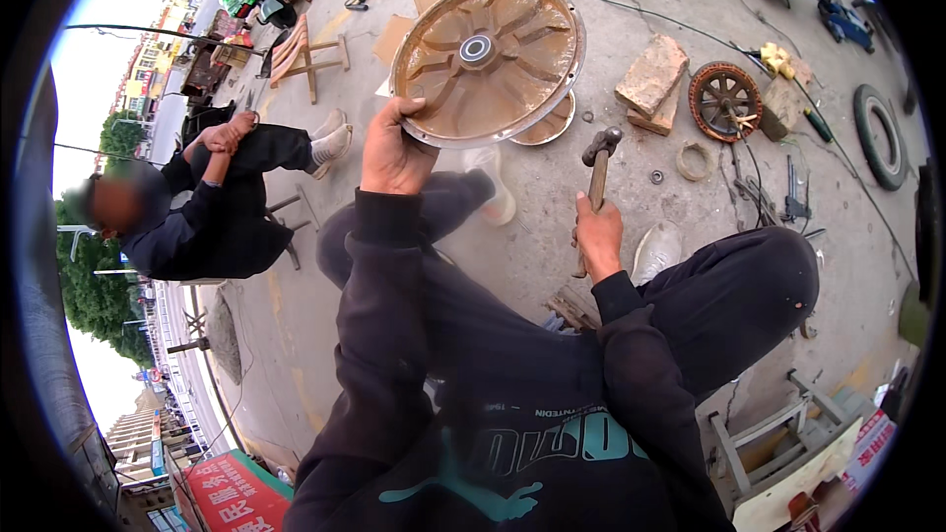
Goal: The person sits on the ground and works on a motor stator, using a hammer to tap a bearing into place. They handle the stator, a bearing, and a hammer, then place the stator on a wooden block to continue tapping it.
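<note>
My left hand (396, 150) grips the lower left rim of a round metal hub cover (532, 64), thumb on its brown-stained, ribbed inner face. A bearing (475, 48) sits at the cover's centre. My right hand (599, 236) is closed round the wooden handle of a hammer (599, 169), whose head points up and away from me. The hammer is apart from the cover. Partly hidden behind the cover, another round metal plate (550, 126) lies on the ground. Close to the hammer are a small bearing (656, 177) and a pale ring (696, 161).
Stone blocks (652, 74) lie beyond the hammer, beside a motor stator (725, 101) with copper windings. A black tyre (880, 138) and several cables lie to the right. At left a person (217, 197) sits near a wooden folding stool (313, 57).
</note>
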`<control>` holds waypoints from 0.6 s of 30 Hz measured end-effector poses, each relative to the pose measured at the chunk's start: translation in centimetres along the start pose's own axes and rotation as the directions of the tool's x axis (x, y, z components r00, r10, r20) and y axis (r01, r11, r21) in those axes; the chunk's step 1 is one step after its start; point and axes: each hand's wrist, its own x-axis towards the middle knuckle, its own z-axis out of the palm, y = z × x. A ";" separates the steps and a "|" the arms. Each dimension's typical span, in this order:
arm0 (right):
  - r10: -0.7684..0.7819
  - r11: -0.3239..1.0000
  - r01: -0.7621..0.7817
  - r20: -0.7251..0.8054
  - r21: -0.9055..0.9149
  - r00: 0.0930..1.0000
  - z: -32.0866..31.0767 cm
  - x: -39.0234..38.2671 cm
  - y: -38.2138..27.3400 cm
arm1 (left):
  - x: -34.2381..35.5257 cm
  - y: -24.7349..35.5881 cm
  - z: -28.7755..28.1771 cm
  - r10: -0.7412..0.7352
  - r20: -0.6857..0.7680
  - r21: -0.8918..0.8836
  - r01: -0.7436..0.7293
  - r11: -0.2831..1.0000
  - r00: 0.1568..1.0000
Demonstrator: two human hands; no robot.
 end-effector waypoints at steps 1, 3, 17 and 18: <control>-0.010 1.000 0.010 -0.052 -0.009 0.999 -1.2 0.4 0.4 | 1.3 -3.7 -1.6 -0.071 -0.076 -0.003 0.071 0.997 0.995; -0.054 0.998 0.052 -0.137 -0.017 0.989 -3.3 1.6 0.3 | 3.8 -11.1 -3.8 -0.154 -0.144 0.002 0.156 0.988 0.977; -0.269 0.870 0.187 -0.120 -0.457 0.956 -5.9 5.3 4.7 | 8.8 -36.8 -17.7 -0.534 -0.310 0.036 0.571 0.820 0.787; -0.262 0.862 0.197 -0.077 -0.466 0.962 -5.5 5.9 5.7 | 10.2 -36.4 -17.8 -0.529 -0.291 0.093 0.573 0.814 0.798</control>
